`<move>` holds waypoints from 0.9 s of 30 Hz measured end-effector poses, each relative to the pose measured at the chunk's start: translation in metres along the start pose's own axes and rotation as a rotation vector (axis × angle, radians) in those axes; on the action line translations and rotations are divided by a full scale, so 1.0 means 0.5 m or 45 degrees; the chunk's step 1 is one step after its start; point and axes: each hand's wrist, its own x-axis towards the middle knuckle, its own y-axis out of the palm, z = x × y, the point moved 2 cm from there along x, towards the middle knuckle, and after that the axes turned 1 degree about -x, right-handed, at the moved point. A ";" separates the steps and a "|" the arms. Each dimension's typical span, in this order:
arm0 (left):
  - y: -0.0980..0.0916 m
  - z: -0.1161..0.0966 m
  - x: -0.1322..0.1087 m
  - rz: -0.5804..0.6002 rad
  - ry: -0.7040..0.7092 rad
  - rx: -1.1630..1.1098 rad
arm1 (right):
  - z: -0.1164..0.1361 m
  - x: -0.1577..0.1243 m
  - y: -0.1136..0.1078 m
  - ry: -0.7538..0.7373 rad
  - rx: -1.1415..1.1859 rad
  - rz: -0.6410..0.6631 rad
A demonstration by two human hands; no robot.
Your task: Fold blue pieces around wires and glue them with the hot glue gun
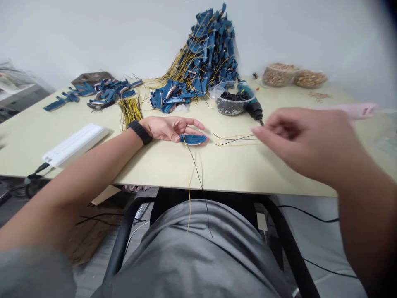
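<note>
Grey shirt fabric [186,256] fills the bottom of the view between two black chair arms [122,236], and yellow and black wires [189,186] hang over the table edge toward it. These wires run from a small curved blue piece [192,139] lying on the cream table [161,169]. The left hand [169,129], with a black wristband [140,132], lies open and flat, fingers stretched out and resting against the blue piece. The right hand [297,142] hovers above the table, blurred, its fingers [263,130] drawn together in a pinch; nothing can be made out between them. A few loose thin wires [235,139] lie between the two hands.

Further back stands a tall heap of blue pieces trailing yellow wires [204,58], with more blue pieces [105,94] spread to its left. A clear bowl of dark granules [232,99] sits just beside a teal rotary tool [254,106], whose small markings are too tiny to read. Two clear containers of tan granules [288,75] stand by the wall. A white plastic block [74,145] lies by the left forearm, and a pink tool [356,111] is partly hidden behind the right hand.
</note>
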 end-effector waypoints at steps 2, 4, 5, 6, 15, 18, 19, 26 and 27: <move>0.007 -0.005 -0.001 -0.001 -0.003 -0.006 | 0.068 0.085 0.027 -0.086 0.011 0.097; 0.011 -0.009 0.000 -0.007 -0.001 0.000 | 0.105 0.148 0.040 -0.117 -0.012 0.218; 0.012 -0.010 0.001 -0.017 -0.003 0.007 | 0.112 0.170 0.045 -0.129 -0.010 0.295; 0.012 -0.010 0.003 -0.025 -0.007 0.012 | 0.113 0.187 0.050 -0.139 0.004 0.366; -0.002 -0.005 0.006 0.051 -0.019 -0.005 | 0.072 0.189 0.093 -0.193 0.149 0.657; -0.005 -0.005 0.004 -0.003 -0.049 0.022 | 0.079 0.181 0.104 -0.256 0.087 0.678; -0.005 -0.005 0.003 -0.025 -0.057 0.037 | 0.082 0.180 0.109 -0.275 0.062 0.678; -0.002 -0.013 0.001 -0.048 -0.075 0.070 | 0.093 0.173 0.127 -0.266 0.088 0.741; 0.001 -0.014 0.002 -0.049 -0.079 0.073 | 0.094 0.171 0.121 -0.251 0.151 0.762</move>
